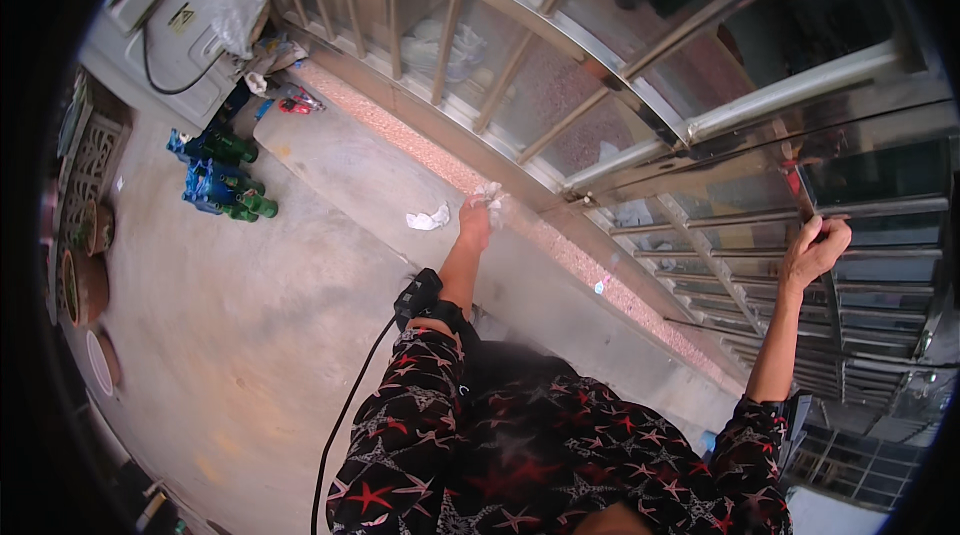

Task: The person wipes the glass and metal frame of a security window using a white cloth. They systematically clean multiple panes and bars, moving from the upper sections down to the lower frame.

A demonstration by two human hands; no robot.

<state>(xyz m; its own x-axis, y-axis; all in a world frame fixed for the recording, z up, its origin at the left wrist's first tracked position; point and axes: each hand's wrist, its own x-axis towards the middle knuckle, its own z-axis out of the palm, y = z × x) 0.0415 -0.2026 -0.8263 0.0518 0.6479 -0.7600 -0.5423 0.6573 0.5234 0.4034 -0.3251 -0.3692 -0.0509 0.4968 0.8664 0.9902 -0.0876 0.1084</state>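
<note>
My left hand (474, 223) grips a crumpled whitish wad (491, 199), paper or cloth, over the speckled pink sill strip (555, 235) below a barred door panel. A second crumpled white piece (428, 217) lies on the concrete just left of that hand. Over at the right, my right hand (816, 253) is raised against the metal-framed glass door (720, 250) with its bars. Its fingers are closed around a narrow flat object with a red end (798, 184). Whether that object is a tool or part of the door is not clear.
Green glass bottles in blue wrap (225, 182) stand on the concrete floor (262, 325). A red tool-like item (296, 104) lies near a white appliance casing (187, 39) with a plastic bag (236, 6). Potted plants (86, 287) line the left edge. A black cable (341, 415) hangs from my left arm.
</note>
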